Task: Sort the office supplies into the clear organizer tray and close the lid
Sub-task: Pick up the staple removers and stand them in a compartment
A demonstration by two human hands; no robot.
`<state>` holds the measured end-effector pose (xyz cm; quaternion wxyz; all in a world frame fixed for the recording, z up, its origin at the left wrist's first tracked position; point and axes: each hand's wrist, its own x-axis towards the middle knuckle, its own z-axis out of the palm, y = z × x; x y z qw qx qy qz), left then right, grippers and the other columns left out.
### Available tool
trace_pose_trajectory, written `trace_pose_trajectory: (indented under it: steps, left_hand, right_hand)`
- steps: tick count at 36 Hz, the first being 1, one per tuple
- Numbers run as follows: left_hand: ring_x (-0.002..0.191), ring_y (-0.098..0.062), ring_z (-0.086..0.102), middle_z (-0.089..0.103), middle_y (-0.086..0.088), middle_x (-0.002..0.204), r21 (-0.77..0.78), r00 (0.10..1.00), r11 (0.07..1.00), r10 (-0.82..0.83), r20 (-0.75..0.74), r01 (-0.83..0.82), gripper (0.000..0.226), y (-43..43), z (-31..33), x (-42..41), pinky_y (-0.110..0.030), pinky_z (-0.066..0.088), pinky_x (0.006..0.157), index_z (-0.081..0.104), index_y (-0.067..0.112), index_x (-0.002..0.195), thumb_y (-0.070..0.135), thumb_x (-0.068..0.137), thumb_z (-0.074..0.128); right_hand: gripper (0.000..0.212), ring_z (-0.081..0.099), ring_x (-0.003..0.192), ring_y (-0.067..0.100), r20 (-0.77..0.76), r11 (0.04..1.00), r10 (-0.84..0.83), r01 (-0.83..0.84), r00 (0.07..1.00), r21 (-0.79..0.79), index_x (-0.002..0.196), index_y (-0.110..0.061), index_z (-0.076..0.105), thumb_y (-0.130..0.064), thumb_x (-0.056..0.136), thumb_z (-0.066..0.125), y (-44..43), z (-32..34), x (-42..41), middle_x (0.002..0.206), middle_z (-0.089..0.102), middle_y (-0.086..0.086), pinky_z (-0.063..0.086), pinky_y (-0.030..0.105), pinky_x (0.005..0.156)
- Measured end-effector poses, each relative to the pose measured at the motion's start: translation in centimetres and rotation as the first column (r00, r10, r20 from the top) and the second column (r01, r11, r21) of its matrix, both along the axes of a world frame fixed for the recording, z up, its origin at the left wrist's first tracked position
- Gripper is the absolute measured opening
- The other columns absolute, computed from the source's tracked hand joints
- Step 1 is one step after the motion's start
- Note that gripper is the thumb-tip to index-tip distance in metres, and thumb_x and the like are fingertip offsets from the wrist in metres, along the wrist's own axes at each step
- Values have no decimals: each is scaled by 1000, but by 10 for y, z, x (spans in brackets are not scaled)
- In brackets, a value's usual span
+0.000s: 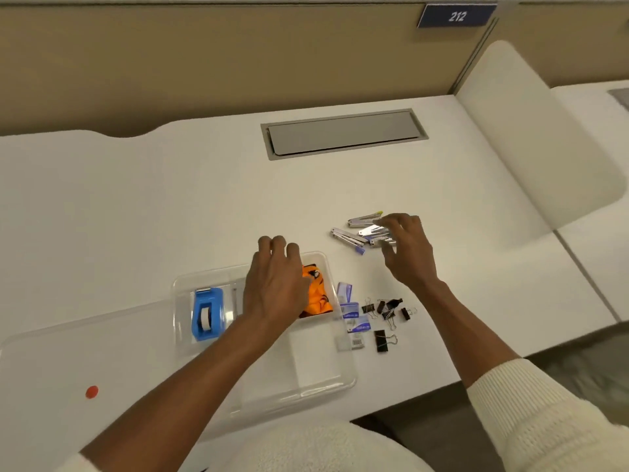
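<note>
The clear tray [262, 379] is seen nearest on the white desk [136, 216], with the left hand [275, 284] spread palm-down over its far compartments, fingers loosely curled beside an orange item [315, 294]; whether anything is gripped cannot be told. Farther right, the right hand [406, 247] is held open above the metal staplers [357, 233], whose right ends are hidden by its fingers.

White desk [170, 206], grey cable hatch [343, 133], tan partition wall [204, 63], blue "212" sign [456, 16], white side divider [531, 137].
</note>
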<state>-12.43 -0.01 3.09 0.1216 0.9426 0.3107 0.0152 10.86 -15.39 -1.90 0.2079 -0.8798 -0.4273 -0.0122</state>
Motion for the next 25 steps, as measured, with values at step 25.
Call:
trace_pose_trajectory:
  steps: [25]
  left_hand:
    - [123,-29,46,47,-10,139,-6,783,798,-593,-186,603,86,31,-82,191,-41,50,85,42,12,143,52,78,79]
  right_hand:
    - [46,54,108,20,-41,960,78,-86,996,-268,122,-27,59,-43,82,77,-23,-41,65,119,59,-4,56,38,61]
